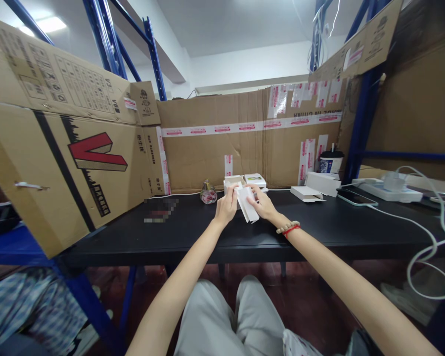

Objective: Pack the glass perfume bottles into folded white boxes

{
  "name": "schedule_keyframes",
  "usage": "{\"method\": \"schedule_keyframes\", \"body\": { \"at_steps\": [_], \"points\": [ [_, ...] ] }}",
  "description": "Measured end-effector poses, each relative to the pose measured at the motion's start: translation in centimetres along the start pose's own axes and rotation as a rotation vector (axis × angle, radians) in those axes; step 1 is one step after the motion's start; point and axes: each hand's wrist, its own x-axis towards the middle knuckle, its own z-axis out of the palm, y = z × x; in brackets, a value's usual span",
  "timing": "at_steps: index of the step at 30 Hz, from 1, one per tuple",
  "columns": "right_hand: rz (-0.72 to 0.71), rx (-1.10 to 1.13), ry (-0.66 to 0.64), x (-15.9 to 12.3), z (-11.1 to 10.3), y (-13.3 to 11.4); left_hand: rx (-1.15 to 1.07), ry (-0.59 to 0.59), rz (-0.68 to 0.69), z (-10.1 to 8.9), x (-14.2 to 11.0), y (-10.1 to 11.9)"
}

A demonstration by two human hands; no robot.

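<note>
While the right hand (263, 203) has its grip clamped on a small white carton (246, 205) over the black bench (133, 238), the left hand (227, 203) is at the carton's far end; whether it pinches there, I cannot quite tell. A pinkish bottle (208, 194) stands left of both.

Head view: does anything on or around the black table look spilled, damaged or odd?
A pixelated patch covers part of the black tabletop, left of the glass bottle, hiding what lies there. The cardboard panel behind is creased and taped. No spill shows.
</note>
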Motion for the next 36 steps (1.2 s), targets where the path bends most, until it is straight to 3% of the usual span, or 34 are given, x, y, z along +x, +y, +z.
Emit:
{"method": "schedule_keyframes", "body": {
  "at_steps": [28, 36],
  "points": [
    [0.045, 0.202, -0.075, 0.08, 0.22, 0.52, -0.013, -0.008, -0.048, 0.04, 0.19, 0.12],
    [0.081, 0.288, -0.162, 0.00, 0.62, 0.67, -0.034, 0.019, 0.046, 0.26, 0.17, -0.21]
  ]
}}
